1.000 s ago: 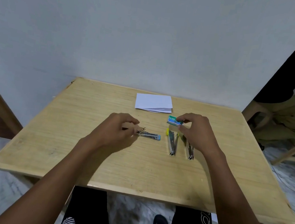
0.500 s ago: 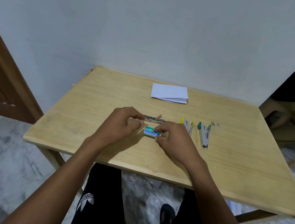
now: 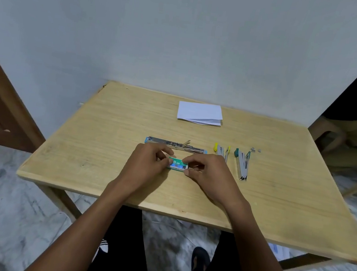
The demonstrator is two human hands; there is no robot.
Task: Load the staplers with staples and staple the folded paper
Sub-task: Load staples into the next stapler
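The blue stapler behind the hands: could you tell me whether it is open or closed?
Open: the blue stapler lies unfolded in one long line, its metal channel exposed.

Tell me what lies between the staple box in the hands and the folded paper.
In the head view, the opened blue stapler lies crosswise between the staple box and the folded paper; past it, bare tabletop.

Left forearm point(image 3: 80, 231) and right forearm point(image 3: 257, 251) are bare, reaching away and converging. Left grip point(image 3: 147, 165) is knuckles up with fingers curled, pinching the left end of the staple box point(image 3: 177, 163). Right grip point(image 3: 211, 175) pinches its right end, thumb on the near side.
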